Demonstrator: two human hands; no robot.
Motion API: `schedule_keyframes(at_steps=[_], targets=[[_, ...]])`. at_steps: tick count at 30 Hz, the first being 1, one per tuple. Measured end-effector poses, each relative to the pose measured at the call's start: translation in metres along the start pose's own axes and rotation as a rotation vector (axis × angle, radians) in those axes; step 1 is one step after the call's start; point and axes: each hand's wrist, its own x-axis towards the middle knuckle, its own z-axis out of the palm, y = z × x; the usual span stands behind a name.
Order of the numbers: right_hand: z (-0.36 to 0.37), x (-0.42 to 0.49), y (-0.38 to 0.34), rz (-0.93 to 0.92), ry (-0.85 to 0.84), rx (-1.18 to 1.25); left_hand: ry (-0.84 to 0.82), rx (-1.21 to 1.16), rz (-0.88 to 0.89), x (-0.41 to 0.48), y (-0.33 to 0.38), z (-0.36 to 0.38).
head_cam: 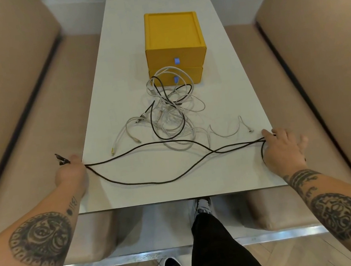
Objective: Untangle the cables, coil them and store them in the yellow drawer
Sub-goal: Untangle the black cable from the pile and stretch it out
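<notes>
A black cable stretches in several strands across the near part of the white table. My left hand grips its plug ends at the table's left edge. My right hand holds the looped far end at the right edge, with the fingers partly spread. Behind the strands lies a tangle of white and black cables, reaching up to the yellow drawer unit. Both of its drawers are closed, each with a blue pull tab. A short white cable lies apart at the right.
Beige upholstered benches flank the table on both sides. The table's near edge is just in front of my legs and shoes. Behind the drawer unit the tabletop runs far back.
</notes>
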Motion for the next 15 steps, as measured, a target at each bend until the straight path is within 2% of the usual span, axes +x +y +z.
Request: schedule_keyframes(at_steps=[4, 6, 8, 10, 14, 15], targets=[[-0.009, -0.006, -0.007, -0.119, -0.014, 0.012, -0.055, 0.017, 0.059, 0.006, -0.002, -0.001], [-0.012, -0.01, -0.011, -0.187, -0.013, 0.027, -0.037, -0.105, 0.011, 0.001, -0.001, -0.002], [-0.012, -0.016, -0.013, -0.235, 0.009, 0.031, 0.076, -0.268, -0.087, -0.005, 0.003, -0.003], [-0.011, -0.02, -0.015, -0.259, 0.038, 0.05, 0.242, -0.266, -0.109, -0.02, 0.007, -0.005], [-0.012, -0.023, -0.02, -0.321, 0.039, 0.113, 0.417, -0.131, 0.315, -0.043, 0.008, 0.005], [-0.011, -0.024, -0.023, -0.345, 0.036, 0.129, 0.429, -0.137, 0.352, -0.046, 0.007, 0.009]])
